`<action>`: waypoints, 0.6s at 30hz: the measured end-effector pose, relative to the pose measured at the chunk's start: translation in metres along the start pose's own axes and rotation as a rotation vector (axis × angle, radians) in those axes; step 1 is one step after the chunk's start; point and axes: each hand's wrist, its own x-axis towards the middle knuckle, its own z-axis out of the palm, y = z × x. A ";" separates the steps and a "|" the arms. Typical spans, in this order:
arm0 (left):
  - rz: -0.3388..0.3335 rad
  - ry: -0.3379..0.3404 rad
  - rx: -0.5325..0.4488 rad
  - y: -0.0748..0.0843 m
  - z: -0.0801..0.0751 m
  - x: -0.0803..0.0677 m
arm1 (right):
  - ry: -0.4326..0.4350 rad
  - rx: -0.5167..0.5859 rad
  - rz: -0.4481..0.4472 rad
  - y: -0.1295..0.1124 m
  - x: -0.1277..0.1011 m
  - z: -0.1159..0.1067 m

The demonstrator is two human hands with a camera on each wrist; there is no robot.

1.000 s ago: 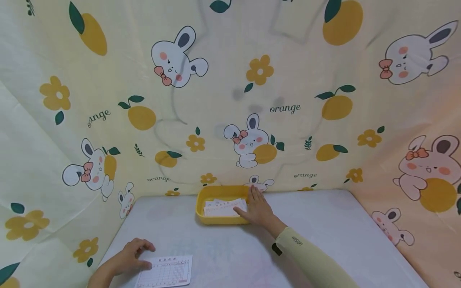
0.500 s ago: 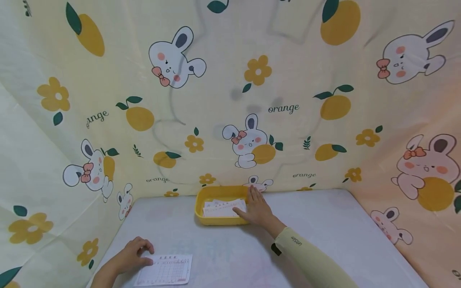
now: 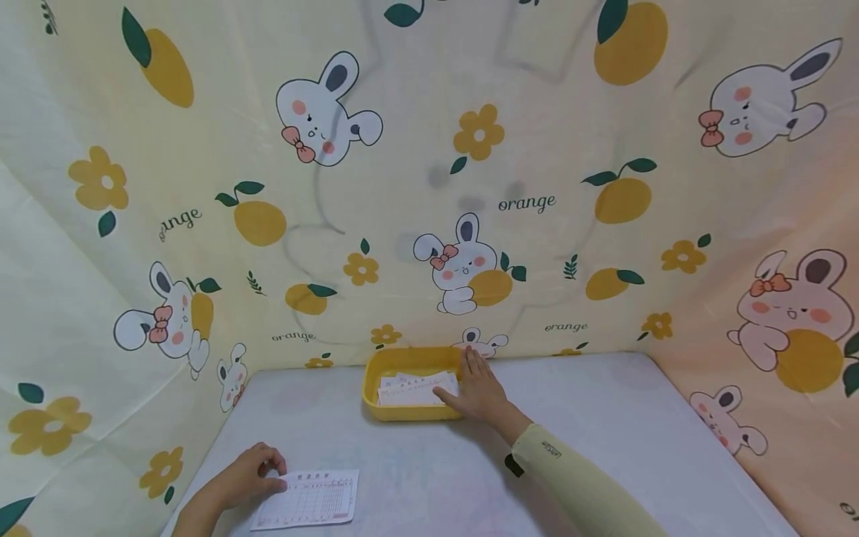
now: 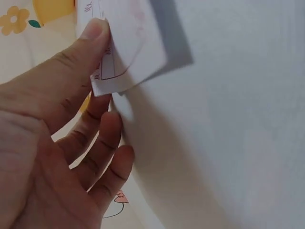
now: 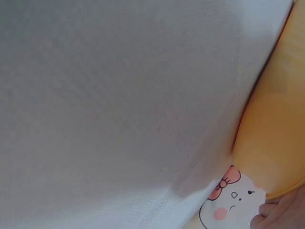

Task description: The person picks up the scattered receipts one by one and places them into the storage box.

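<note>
In the head view, my left hand (image 3: 244,481) is at the lower left, pinching the left edge of a white printed form (image 3: 309,501) with a ruled grid. The left wrist view shows the thumb (image 4: 95,36) on top of the form (image 4: 138,43), the other fingers curled behind it, and a corner raised off the table with a shadow beneath. My right hand (image 3: 482,391) rests with fairly straight fingers on the right rim of a yellow plastic basket (image 3: 409,412), thumb spread over its inside. Several printed slips (image 3: 416,389) lie in the basket. Only fingertips (image 5: 267,210) show in the right wrist view.
The basket stands at the back of a white-covered table (image 3: 403,462). Behind and along both sides hangs a cloth curtain (image 3: 403,179) printed with rabbits and oranges. A light green sleeve (image 3: 577,477) covers my right forearm.
The form's far edge has risen slightly under my left hand, and the sheet tilts a little. My right hand stays on the basket rim. The view has shifted very slightly.
</note>
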 end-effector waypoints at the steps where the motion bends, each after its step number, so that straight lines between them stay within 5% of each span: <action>1: 0.006 -0.004 -0.010 0.000 0.000 0.000 | -0.001 0.000 0.000 0.000 0.000 0.000; 10: 0.071 -0.022 -0.121 0.006 -0.011 -0.001 | 0.001 0.000 0.001 -0.002 -0.003 -0.003; 18: 0.094 0.069 -0.183 0.009 -0.018 0.006 | -0.031 -0.008 0.020 -0.002 -0.001 -0.003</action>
